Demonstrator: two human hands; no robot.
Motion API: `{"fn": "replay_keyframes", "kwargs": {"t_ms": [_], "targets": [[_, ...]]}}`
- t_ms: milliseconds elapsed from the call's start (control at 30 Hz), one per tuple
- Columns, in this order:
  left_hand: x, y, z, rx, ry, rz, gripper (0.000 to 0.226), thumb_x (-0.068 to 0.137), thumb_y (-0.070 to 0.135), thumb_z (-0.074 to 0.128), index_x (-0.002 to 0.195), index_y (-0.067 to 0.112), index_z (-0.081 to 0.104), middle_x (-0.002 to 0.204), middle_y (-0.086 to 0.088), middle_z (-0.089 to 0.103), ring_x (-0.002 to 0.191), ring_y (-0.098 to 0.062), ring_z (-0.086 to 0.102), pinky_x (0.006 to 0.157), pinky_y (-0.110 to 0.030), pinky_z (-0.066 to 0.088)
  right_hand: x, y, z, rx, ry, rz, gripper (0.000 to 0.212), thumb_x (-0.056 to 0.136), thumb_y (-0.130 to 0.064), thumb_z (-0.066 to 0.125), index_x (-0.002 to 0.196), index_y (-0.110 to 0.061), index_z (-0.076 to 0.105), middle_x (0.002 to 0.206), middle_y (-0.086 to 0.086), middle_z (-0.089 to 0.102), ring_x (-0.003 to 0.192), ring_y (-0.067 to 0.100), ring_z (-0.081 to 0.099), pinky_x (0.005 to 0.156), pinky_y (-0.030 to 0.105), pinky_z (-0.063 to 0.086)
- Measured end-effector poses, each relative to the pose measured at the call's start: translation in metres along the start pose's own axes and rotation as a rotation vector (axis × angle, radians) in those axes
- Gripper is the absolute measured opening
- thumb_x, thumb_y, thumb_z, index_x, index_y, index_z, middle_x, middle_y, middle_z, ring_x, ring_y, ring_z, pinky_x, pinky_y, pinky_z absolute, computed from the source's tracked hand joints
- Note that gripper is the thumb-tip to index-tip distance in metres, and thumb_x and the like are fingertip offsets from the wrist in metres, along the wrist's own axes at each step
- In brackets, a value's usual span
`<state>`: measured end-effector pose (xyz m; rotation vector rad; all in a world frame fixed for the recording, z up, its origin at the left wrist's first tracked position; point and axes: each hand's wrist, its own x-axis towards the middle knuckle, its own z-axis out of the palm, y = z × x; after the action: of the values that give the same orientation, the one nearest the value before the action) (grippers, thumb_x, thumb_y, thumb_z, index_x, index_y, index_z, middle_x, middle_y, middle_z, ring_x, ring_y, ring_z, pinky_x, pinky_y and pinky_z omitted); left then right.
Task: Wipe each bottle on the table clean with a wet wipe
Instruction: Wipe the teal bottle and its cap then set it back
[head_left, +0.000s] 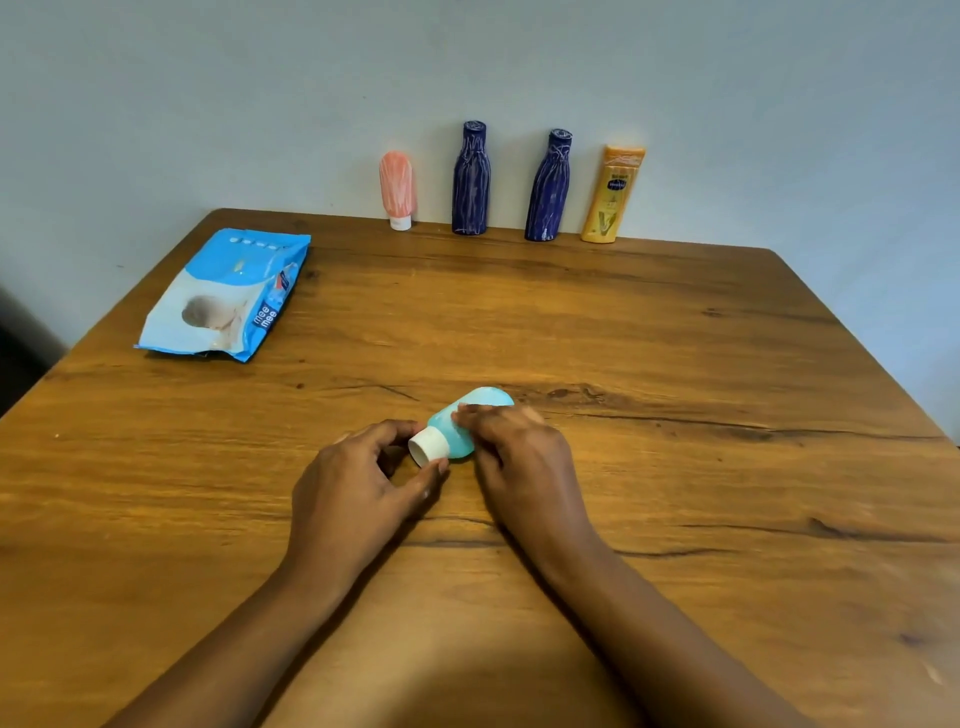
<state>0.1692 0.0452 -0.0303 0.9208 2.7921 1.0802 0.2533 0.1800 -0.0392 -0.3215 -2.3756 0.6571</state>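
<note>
Just right of the wipes pack (228, 296) and nearer the person, a small turquoise bottle (485, 399) with a white cap (428, 448) lies on its side on the table (675, 364). Its long axis runs diagonally, cap pointing near-left and rounded end far-right. The left hand (353, 483) pinches the cap, and the right hand (519, 457) curls its fingers over the body.

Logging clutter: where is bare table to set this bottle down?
Bare: right side of the table; the middle, from the wipes pack rightward. Crowded: the back edge, pink bottle through yellow bottle; near centre, left hand and right hand on the turquoise bottle.
</note>
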Motion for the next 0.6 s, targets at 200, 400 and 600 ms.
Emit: {"fn": "replay_keyframes", "kwargs": {"t_ms": [200,400,600], "targets": [[0.001,-0.001,0.0,-0.041,-0.004,-0.006,0.045,0.069,0.047,0.075,0.112,0.034,0.066,0.092,0.011,0.068,0.08,-0.004,0.058,0.059,-0.025,0.045,-0.003,0.008,-0.007,0.064,-0.022,0.008,0.029,0.077,-0.001,0.064,0.104,-0.01,0.069,0.103,0.002,0.07,0.095,0.015,0.064,0.085,0.021,0.047],[0.001,0.0,0.0,-0.048,0.006,-0.004,0.044,0.069,0.045,0.075,0.11,0.033,0.067,0.088,0.017,0.063,0.078,-0.003,0.056,0.059,-0.024,0.045,0.002,0.012,-0.005,-0.036,-0.005,0.07,0.028,0.078,-0.003,0.062,0.105,-0.007,0.069,0.104,0.006,0.069,0.095,0.021,0.062,0.086,0.018,0.04],[0.002,-0.001,0.001,-0.082,0.001,-0.009,0.042,0.069,0.04,0.077,0.109,0.031,0.069,0.088,0.013,0.067,0.075,-0.002,0.056,0.057,-0.023,0.043,-0.008,0.003,-0.005,-0.02,-0.094,-0.053,0.03,0.076,-0.005,0.065,0.105,-0.007,0.07,0.106,0.005,0.07,0.096,0.018,0.064,0.087,0.023,0.046]]}}
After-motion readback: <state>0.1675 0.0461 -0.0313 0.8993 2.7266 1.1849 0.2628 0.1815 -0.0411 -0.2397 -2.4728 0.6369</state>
